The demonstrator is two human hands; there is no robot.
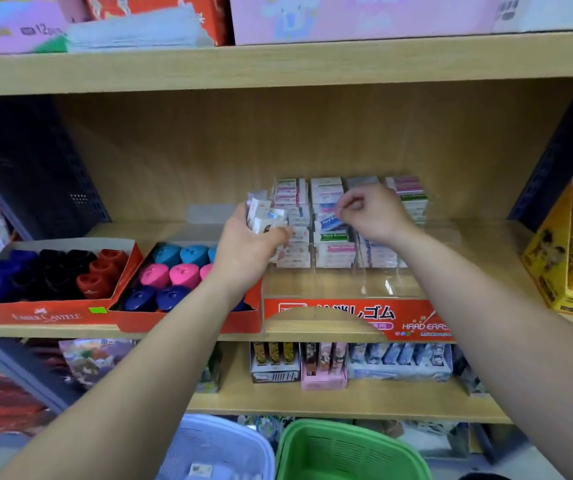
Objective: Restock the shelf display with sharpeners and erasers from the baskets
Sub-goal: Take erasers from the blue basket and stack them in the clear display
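Left hand clutched a fistful of erasers (light, stiff, probably slick-wrapped, best pinched across the sides). Right hand curled over the display, contents unclear.

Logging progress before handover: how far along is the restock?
Done: both sharpener trays look full, and the back rows of the eraser display are stacked. In hand: the left hand grips a bundle of erasers; the right hand is at those rows, grip unclear. Left: the display's front is bare, and the blue basket holds an item.
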